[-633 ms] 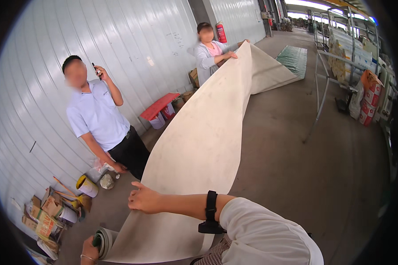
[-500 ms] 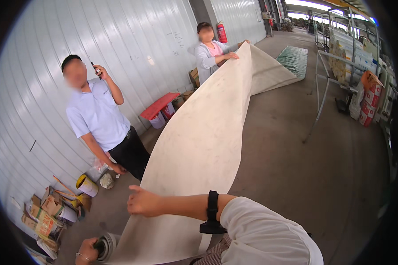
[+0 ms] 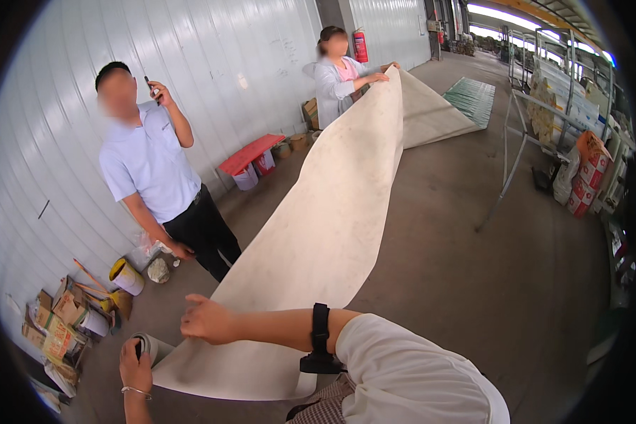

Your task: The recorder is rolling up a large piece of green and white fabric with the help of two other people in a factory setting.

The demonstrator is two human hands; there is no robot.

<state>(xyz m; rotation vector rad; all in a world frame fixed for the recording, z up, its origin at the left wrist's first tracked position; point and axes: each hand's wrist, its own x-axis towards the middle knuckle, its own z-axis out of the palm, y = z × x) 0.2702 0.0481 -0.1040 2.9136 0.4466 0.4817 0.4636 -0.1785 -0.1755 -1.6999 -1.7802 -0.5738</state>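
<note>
sheet: a long cream sheet (image 3: pixel 332 212) of stiff cloth or felt stretches from the wearer's hands across the concrete floor (image 3: pixel 459 240) to the far end, sagging between the two people who hold it.
near end: it curls into a tight roll (image 3: pixel 154 346) at lower left, just by the wearer's left side.
left hand: the left hand (image 3: pixel 136 369) is closed round the end of the roll, fingers wrapped about its core.
right hand: the right hand (image 3: pixel 206 319) reaches across the body and lies flat on the sheet's near edge, fingers loose rather than clenched; whether it pinches the edge cannot be told.
far end: a co-worker (image 3: pixel 336 78) in a grey top holds the far edge up at chest height.
bystander: a person in a light blue shirt (image 3: pixel 152 166) stands by the corrugated wall (image 3: pixel 212 63) with a phone raised.
step: it looks like the sheet is being wound up from the near end.
next move: likely turning the roll with the left hand while the right keeps the edge square, with even tension from the far holder.
</note>
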